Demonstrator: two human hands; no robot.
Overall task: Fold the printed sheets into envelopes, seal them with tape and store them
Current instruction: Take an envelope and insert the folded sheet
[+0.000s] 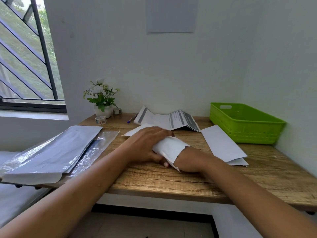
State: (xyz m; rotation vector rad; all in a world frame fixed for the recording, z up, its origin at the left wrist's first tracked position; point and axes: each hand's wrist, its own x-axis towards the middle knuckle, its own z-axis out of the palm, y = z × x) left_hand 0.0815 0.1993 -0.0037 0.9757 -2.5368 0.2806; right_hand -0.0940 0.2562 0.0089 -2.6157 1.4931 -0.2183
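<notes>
A white envelope [169, 147] lies at the middle of the wooden desk [171, 182]. My left hand [145, 143] grips it from the left, fingers over the top and thumb under its near edge. My right hand [190, 159] is pushed into the envelope's open end, so its fingers are hidden inside. A creased printed sheet [173, 121] stands unfolded behind my hands. A folded white sheet [223, 145] lies to the right. Another white paper [135, 131] pokes out behind my left hand.
A green plastic basket [245, 124] sits at the back right corner. Two tape rolls [100, 120] [117, 110] and a pen [133, 118] lie by a potted flower [102, 100]. Plastic sleeves of envelopes [51, 152] overhang the desk's left edge.
</notes>
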